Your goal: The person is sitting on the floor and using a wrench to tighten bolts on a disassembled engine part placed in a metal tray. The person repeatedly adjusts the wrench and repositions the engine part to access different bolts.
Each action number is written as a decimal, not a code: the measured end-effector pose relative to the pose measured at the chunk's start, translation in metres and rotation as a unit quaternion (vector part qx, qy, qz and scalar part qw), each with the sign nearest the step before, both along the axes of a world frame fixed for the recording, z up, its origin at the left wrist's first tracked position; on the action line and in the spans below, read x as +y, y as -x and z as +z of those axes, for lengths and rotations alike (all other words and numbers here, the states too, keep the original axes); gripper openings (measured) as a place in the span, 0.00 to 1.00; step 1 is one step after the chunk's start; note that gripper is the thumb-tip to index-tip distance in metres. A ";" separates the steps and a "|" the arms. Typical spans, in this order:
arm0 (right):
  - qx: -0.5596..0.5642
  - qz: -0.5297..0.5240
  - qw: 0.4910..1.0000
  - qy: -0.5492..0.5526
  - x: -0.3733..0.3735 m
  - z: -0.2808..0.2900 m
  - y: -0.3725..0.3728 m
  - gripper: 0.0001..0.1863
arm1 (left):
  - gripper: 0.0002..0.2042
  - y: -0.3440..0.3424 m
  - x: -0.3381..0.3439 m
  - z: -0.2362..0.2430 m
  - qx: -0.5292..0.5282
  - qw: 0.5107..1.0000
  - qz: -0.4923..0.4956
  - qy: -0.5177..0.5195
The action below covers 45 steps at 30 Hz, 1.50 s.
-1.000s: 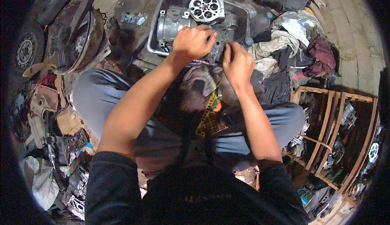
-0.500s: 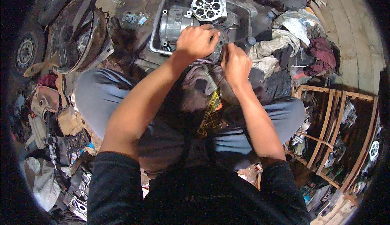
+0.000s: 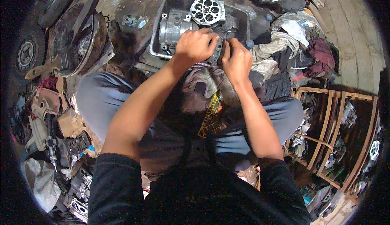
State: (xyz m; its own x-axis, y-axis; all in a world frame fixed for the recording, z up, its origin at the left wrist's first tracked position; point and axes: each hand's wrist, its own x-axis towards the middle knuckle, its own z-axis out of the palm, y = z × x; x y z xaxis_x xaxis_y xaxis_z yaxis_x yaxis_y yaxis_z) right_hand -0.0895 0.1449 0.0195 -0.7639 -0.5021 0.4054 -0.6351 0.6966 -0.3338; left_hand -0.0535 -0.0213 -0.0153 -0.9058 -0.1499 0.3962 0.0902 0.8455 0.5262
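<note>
At the near edge of a grey plastic tub (image 3: 154, 26), my left hand (image 3: 196, 46) is curled around a dark grey metal part (image 3: 218, 45). My right hand (image 3: 238, 59) is closed beside that part, thumb and fingers pressed together; whatever they hold is too small or hidden to make out. Within the tub, just beyond my left hand, lies a silvery cylindrical metal housing (image 3: 174, 27). A round metal block with several large holes (image 3: 206, 12) rests behind my hands. Some of the dark part is covered by my left fingers.
Rags (image 3: 270, 51) are heaped right of the tub. A wooden rack (image 3: 317, 133) holding metal parts stands at my right knee. To the left are a large round metal pan (image 3: 87, 42), a wheel (image 3: 27, 52) and scattered machine parts (image 3: 79, 188).
My right hand has shifted slightly upward, its fingers now higher beside the grey part. My left hand stays on the part, a little lower in the picture, as the whole view has tilted slightly.
</note>
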 end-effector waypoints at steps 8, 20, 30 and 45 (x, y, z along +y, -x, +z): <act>0.029 0.090 0.993 -0.070 0.025 -0.023 -0.028 0.12 | 0.15 0.002 0.002 -0.001 -0.028 1.000 0.001 0.014; -0.001 0.063 0.997 -0.041 0.028 -0.024 -0.028 0.09 | 0.16 0.002 0.002 0.002 -0.029 0.999 0.001 0.027; -0.050 0.038 0.997 -0.050 0.021 -0.023 -0.036 0.11 | 0.16 0.001 0.002 0.001 -0.035 0.999 -0.010 0.019; -0.092 -0.069 0.982 0.152 0.000 -0.045 -0.053 0.05 | 0.16 0.000 0.001 -0.001 -0.019 1.000 0.008 0.024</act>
State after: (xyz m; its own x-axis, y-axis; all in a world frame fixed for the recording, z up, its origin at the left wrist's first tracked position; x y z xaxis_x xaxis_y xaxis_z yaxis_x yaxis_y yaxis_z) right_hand -0.0370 0.1444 -0.0251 -0.8901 -0.2660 0.3701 -0.4519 0.6215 -0.6399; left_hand -0.0533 -0.0198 -0.0164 -0.9179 -0.1473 0.3684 0.0563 0.8707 0.4885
